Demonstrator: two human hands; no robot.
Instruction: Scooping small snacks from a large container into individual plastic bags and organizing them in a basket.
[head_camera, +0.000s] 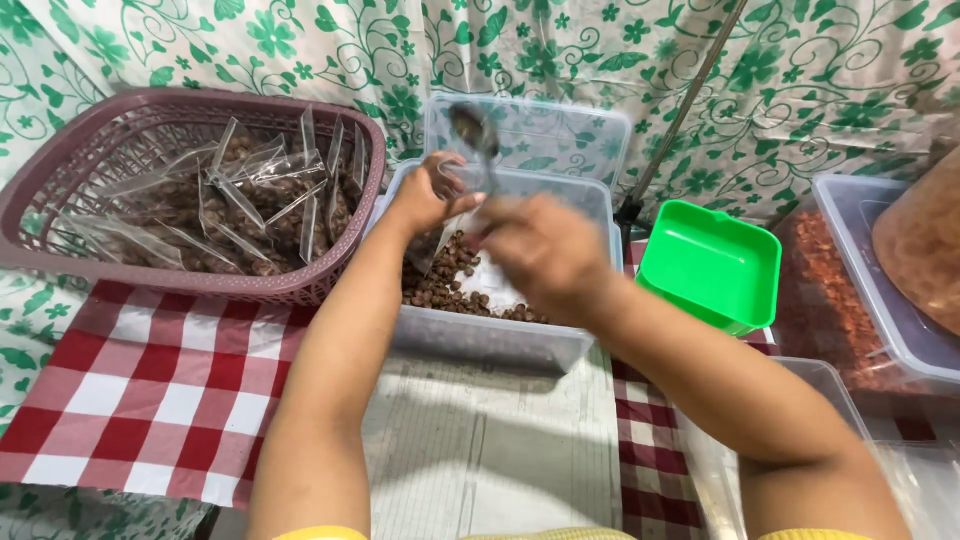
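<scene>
Right hand (545, 255) grips a metal spoon (470, 128) above the clear plastic tub of brown nuts (480, 335); left hand (425, 195) pinches a small clear bag (440, 235) open; filled bags crowd the mauve basket (330, 270) left of the tub, nuts remain.

A mauve basket (120, 130) is sitting at ten o'clock on a red-and-white checked cloth (150, 390); a bright green tub (712, 262) is showing at three o'clock, and a white backdrop (820, 70) patterned with green vines is hanging at twelve.
</scene>
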